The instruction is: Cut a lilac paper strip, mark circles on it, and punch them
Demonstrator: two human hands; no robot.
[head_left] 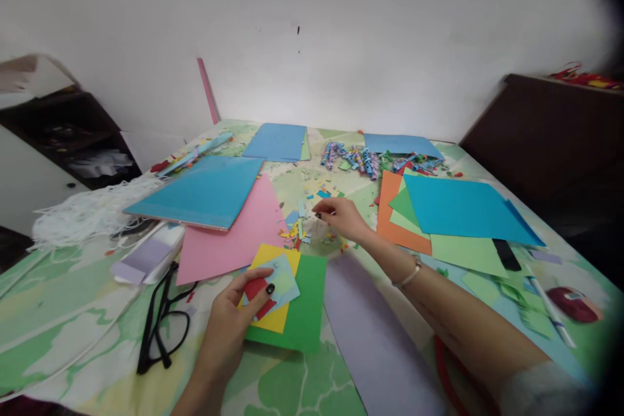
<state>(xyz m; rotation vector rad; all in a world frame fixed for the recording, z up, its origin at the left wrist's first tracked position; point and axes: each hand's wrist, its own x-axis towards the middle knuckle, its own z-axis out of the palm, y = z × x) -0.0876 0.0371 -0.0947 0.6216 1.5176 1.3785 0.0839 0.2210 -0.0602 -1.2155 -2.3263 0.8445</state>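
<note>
My left hand [228, 317] holds a small light blue paper card [286, 278], the thumb pressing on a red paper piece [254, 290] that lies over it. Beneath the card are a yellow sheet [277, 322] and a larger green sheet [310, 302]; whether the hand grips these too I cannot make out. Farther forward, my right hand [345, 218] hovers over a scatter of small coloured paper scraps [295, 229]. Its thumb and index finger are pinched together, and anything between them is too small to tell. A lilac sheet [375, 331] runs under my right forearm.
Black glasses [168, 325] lie left of my left hand. Blue folders [209, 188] overlap a pink sheet [253, 224]. Rolled paper pieces [361, 161] stand at the back. On the right are blue sheets [458, 208], an orange sheet [390, 214], a marker [550, 305] and white cord [92, 211] far left.
</note>
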